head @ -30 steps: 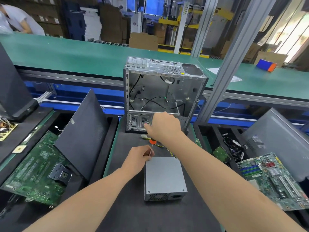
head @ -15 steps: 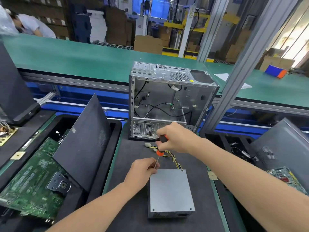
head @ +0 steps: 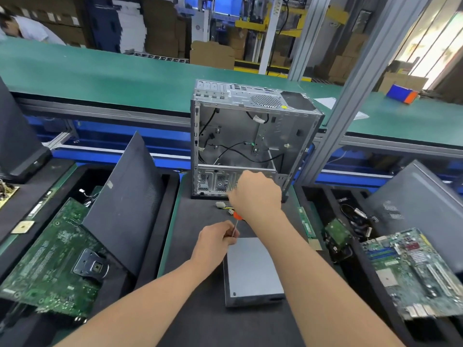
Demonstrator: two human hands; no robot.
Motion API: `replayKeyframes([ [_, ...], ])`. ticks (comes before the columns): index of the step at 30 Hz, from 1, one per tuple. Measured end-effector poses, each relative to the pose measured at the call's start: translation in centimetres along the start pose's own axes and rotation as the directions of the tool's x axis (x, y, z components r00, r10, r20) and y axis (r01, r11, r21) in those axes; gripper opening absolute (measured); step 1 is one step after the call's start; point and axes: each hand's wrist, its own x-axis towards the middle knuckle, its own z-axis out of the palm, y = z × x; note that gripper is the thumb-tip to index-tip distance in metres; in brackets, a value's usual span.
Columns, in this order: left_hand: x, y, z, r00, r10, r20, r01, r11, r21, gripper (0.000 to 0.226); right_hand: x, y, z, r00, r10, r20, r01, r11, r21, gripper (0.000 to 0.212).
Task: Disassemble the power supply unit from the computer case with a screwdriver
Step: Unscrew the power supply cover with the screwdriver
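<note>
Dark mat (head: 193, 221) on a factory bench, and the power supply unit (head: 253, 269) lies flat on it, out of the computer case (head: 250, 136), which stands open just behind. Left hand (head: 215, 240) sits at the unit's far left corner, fingers pinching the screwdriver (head: 235, 227) shaft. Right hand (head: 255, 191) is above it, curled round the handle, in front of the case's lower bay. Loose yellow wires (head: 226, 209) trail beneath that fist. Off left, a green circuit board (head: 50, 259) beside a leaning black panel (head: 125, 204).
</note>
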Motion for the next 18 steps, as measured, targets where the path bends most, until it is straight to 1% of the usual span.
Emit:
replayKeyframes([
  [2,0.1,-0.2,-0.1,1.000,0.010,0.013,-0.010,1.000,-0.007,0.038,0.0,0.3,0.6,0.999,-0.030,-0.036,0.031,0.999,0.032,0.036],
  [3,0.1,-0.2,-0.2,1.000,0.010,0.018,-0.009,1.000,-0.014,0.035,0.0,0.4,0.6,0.995,-0.089,-0.039,0.090,0.995,0.037,0.036],
  [4,0.1,-0.3,-0.2,1.000,0.004,0.021,-0.004,1.000,-0.019,0.031,0.2,0.5,0.7,0.984,-0.176,-0.024,0.177,0.984,0.029,0.036],
  [5,0.1,-0.4,-0.2,1.000,-0.002,0.023,0.002,1.000,-0.021,0.026,0.4,0.6,0.6,0.958,-0.287,0.002,0.287,0.958,0.011,0.036],
  [6,0.1,-0.5,-0.2,1.000,-0.008,0.025,0.009,1.000,-0.020,0.023,0.7,0.6,0.3,0.912,-0.408,0.035,0.408,0.913,-0.001,0.035],
  [7,0.1,-0.6,-0.2,0.999,-0.020,0.028,0.021,1.000,-0.018,0.023,0.9,0.7,0.0,0.850,-0.522,0.065,0.523,0.853,0.011,0.032],
  [9,0.1,-0.6,-0.2,0.998,-0.047,0.035,0.048,0.999,-0.012,0.030,1.5,1.0,-0.6,0.704,-0.702,0.104,0.697,0.712,0.084,0.023],
  [11,-0.1,-0.5,0.0,0.998,-0.060,0.021,0.060,0.998,-0.005,0.037,2.1,1.9,-1.3,0.580,-0.800,0.152,0.780,0.600,0.180,0.017],
  [12,-0.3,-0.4,0.2,0.998,-0.063,-0.002,0.063,0.998,0.000,0.037,2.3,2.3,-1.6,0.547,-0.821,0.164,0.790,0.571,0.224,0.016],
  [13,-0.5,-0.2,0.5,0.997,-0.066,-0.032,0.066,0.998,0.005,0.035,2.2,2.6,-1.8,0.540,-0.825,0.166,0.787,0.565,0.249,0.017],
  [14,-0.7,0.1,0.7,0.996,-0.067,-0.062,0.068,0.998,0.010,0.032,2.0,2.8,-2.0,0.563,-0.811,0.162,0.778,0.585,0.230,0.017],
  [15,-0.9,0.4,0.9,0.994,-0.068,-0.088,0.070,0.997,0.017,0.031,1.6,2.7,-1.9,0.614,-0.778,0.136,0.762,0.629,0.155,0.019],
  [16,-1.0,0.7,1.0,0.992,-0.073,-0.105,0.076,0.997,0.022,0.031,1.1,2.4,-1.7,0.692,-0.717,0.086,0.718,0.695,0.025,0.021],
  [17,-1.1,0.9,1.1,0.990,-0.082,-0.113,0.085,0.996,0.024,0.034,0.8,2.0,-1.4,0.782,-0.622,0.025,0.621,0.777,-0.104,0.024],
  [18,-1.1,1.2,1.1,0.989,-0.093,-0.114,0.097,0.995,0.022,0.038,0.4,1.6,-1.1,0.863,-0.505,-0.018,0.495,0.852,-0.172,0.031],
])
